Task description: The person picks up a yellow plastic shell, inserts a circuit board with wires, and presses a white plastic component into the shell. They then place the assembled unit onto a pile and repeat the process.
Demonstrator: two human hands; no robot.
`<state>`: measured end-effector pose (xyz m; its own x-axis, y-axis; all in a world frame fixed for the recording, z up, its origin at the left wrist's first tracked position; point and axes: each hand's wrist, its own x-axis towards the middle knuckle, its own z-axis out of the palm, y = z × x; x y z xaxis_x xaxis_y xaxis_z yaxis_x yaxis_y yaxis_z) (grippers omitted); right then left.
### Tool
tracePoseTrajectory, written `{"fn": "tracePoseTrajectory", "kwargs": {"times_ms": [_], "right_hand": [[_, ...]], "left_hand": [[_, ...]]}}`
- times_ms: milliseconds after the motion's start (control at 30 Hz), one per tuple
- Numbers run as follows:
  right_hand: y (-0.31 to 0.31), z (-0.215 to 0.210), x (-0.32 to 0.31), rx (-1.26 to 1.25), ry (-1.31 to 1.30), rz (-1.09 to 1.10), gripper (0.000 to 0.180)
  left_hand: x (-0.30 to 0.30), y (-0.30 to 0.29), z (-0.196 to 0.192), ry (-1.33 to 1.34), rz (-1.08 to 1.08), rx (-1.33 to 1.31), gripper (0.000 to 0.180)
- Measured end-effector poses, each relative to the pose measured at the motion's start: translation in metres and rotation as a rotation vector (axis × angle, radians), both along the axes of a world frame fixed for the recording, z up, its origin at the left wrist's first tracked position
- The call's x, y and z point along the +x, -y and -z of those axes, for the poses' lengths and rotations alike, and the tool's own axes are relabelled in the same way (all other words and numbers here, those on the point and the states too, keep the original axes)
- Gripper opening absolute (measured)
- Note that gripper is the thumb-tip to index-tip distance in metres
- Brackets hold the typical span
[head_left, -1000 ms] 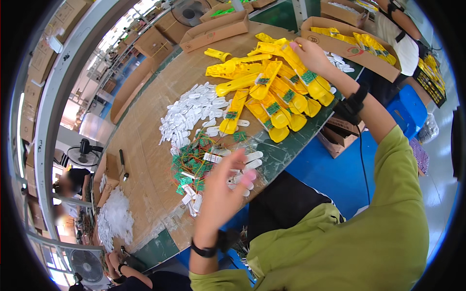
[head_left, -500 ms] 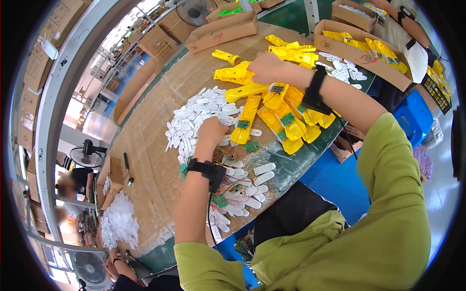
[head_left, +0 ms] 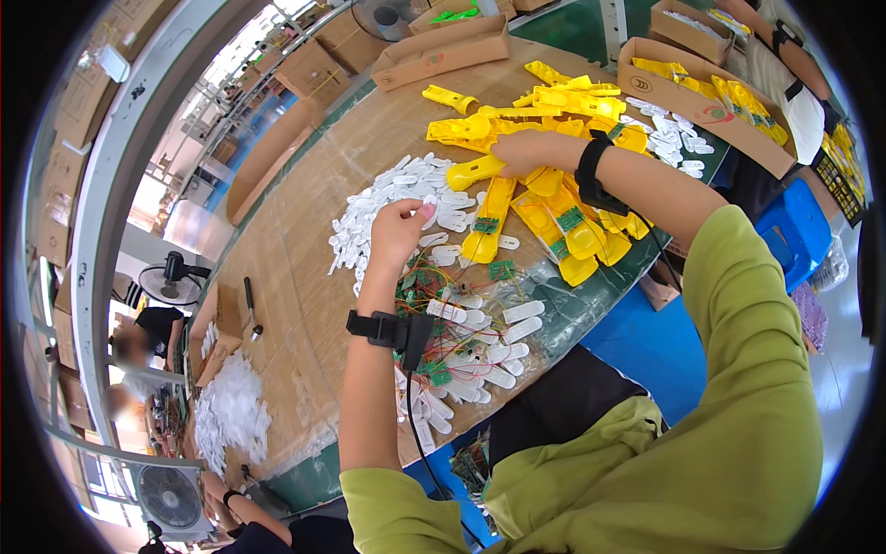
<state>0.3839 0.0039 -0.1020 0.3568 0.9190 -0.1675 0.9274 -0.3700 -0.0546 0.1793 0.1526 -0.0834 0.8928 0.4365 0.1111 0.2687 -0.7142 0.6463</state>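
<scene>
Seemingly, left hand fingers pinch a white piece; right hand grips yellow casing.

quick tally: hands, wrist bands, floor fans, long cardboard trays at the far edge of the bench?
Hands: 2, left hand, right hand
Black wrist bands: 2
Floor fans: 2
Long cardboard trays: 2
Total: 8

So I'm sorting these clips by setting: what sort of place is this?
Most likely a small assembly workshop: heaps of yellow plastic housings, white plastic pieces and small green circuit boards cover a long workbench, with cardboard boxes around.
</scene>
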Motion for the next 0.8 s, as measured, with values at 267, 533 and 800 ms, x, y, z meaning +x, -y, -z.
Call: {"fn": "tracePoseTrajectory", "kwargs": {"times_ms": [267,533,800], "right_hand": [[0.012,-0.055,-0.014,0.252,0.045,-0.044,0.035],[0.086,-0.119,-0.111,0.305,-0.969,-0.122,0.040],[0.123,-0.127,-0.166,0.047,-1.452,-0.081,0.042]], "left_hand": [[-0.038,0.031,-0.050,0.155,0.041,-0.607,0.035],[-0.103,0.099,-0.103,0.543,0.007,-0.057,0.018],[-0.152,0.132,-0.106,0.469,0.331,0.576,0.026]]}}
